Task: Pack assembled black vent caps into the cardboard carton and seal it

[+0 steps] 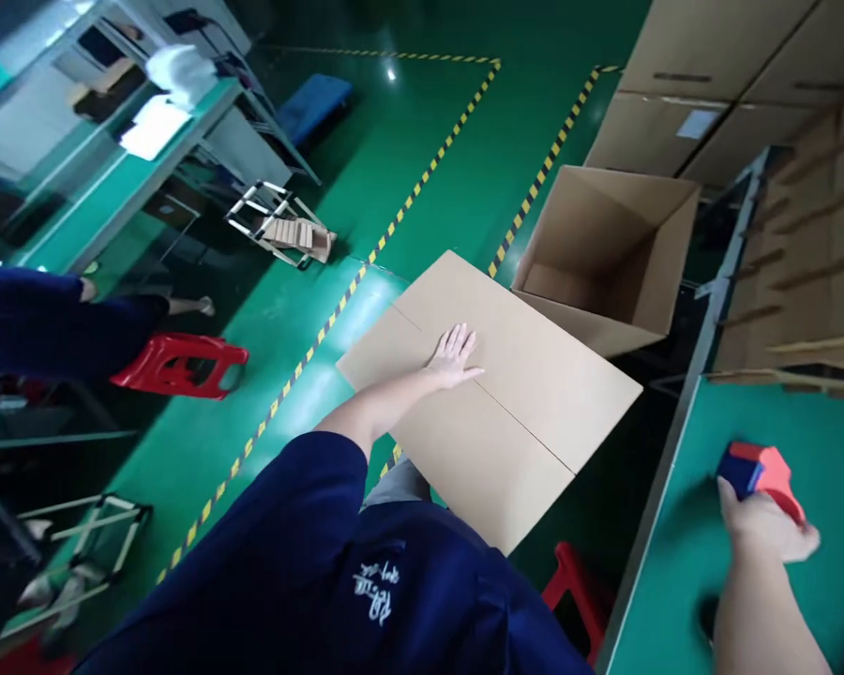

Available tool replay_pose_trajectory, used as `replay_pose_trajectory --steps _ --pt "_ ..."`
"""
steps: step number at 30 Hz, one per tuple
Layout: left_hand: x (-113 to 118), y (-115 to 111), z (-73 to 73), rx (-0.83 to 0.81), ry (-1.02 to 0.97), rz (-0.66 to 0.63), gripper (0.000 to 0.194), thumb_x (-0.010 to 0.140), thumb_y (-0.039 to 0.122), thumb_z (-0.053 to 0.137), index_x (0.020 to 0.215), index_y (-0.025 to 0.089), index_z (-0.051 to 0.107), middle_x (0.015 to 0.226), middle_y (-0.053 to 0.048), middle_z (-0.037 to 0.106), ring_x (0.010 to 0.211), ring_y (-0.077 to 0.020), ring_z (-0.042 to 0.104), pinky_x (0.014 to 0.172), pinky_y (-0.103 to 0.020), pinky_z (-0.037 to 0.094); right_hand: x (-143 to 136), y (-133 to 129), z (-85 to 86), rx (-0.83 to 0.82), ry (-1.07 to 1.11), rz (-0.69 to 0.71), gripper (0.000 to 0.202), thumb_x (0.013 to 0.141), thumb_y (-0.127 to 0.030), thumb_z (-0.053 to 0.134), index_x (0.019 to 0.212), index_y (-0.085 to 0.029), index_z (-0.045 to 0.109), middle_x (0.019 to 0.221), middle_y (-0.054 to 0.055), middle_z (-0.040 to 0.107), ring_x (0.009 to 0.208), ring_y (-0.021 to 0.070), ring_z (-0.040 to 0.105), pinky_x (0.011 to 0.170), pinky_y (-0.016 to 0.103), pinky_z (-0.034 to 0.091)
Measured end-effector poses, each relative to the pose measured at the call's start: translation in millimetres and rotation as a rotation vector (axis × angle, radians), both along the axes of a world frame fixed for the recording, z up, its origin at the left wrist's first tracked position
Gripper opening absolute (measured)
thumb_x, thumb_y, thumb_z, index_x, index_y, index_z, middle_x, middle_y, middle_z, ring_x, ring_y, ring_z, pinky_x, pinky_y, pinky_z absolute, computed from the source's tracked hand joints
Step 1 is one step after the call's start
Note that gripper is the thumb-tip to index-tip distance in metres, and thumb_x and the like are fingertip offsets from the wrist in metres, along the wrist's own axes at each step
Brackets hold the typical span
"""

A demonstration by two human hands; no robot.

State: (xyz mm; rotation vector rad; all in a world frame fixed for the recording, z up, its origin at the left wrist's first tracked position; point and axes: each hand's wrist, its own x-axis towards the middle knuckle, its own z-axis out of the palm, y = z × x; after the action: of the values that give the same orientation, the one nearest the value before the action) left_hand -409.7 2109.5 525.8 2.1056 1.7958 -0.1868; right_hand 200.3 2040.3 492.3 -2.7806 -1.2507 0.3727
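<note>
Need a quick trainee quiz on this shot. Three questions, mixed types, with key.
1. Which hand lies flat on the seamed cardboard?
2. True or false: the right hand is empty.
3. The box just beyond that cardboard is:
A) closed
B) open
C) folded flat

Key:
1. The left hand.
2. False: the right hand grips a red and blue tool.
3. B
</note>
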Motion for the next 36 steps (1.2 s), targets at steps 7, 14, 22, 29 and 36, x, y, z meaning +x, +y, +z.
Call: replay_pose_trajectory --steps 7,14,22,29,36 --pt "-4 -8 -5.1 0.089 -0.026 -0.044 0.095 0.095 0.069 0.045 0.163 0.010 0.018 0.170 -0.024 0.008 0.158 -0.0368 0.005 0.127 -0.055 0.008 -134 35 84.2 0.249 0.187 0.083 0.039 0.064 -0.074 0.060 0.067 -0.036 0.050 0.065 0.010 0.061 0.091 0.0469 0.070 0.079 0.060 0.052" --pt "-49 23 5.6 0.211 -0.294 -0.266 0.086 0.090 0.073 0.051 0.159 0.023 0.037 0.168 -0.021 0.021 0.157 -0.0374 0.013 0.125 -0.061 0.004 -360 121 165.0 0.507 1.051 0.387 0.046 0.073 -0.055 0.078 0.104 -0.022 0.071 0.107 0.013 0.076 0.094 0.0295 0.075 0.089 0.049 0.060" --pt "-51 21 -10.4 0.099 -0.833 -0.061 0.060 0.085 0.042 0.068 0.139 0.018 0.063 0.156 -0.013 0.049 0.152 -0.0405 0.027 0.126 -0.049 0.023 -591 157 117.7 -0.036 1.288 0.704 0.047 0.073 -0.060 0.077 0.092 -0.018 0.067 0.079 0.005 0.071 0.070 0.0198 0.067 0.069 0.033 0.058" --pt "-48 24 -7.5 0.010 -1.083 -0.058 0.054 0.082 0.035 0.064 0.135 0.028 0.066 0.145 -0.006 0.060 0.145 -0.0305 0.043 0.118 -0.039 0.038 -636 141 83.4 -0.148 0.967 0.756 0.044 0.079 -0.064 0.067 0.085 -0.021 0.064 0.069 0.002 0.065 0.070 0.0206 0.064 0.062 0.030 0.054" --pt "-157 -43 18.1 -0.024 -1.181 0.378 0.025 0.093 0.039 0.055 0.095 0.024 0.075 0.099 -0.008 0.075 0.093 -0.0231 0.070 0.090 -0.035 0.055 -631 142 87.0 -0.146 1.104 0.607 0.050 0.066 -0.064 0.079 0.073 -0.019 0.058 0.056 -0.004 0.054 0.045 0.0125 0.051 0.042 0.027 0.047"
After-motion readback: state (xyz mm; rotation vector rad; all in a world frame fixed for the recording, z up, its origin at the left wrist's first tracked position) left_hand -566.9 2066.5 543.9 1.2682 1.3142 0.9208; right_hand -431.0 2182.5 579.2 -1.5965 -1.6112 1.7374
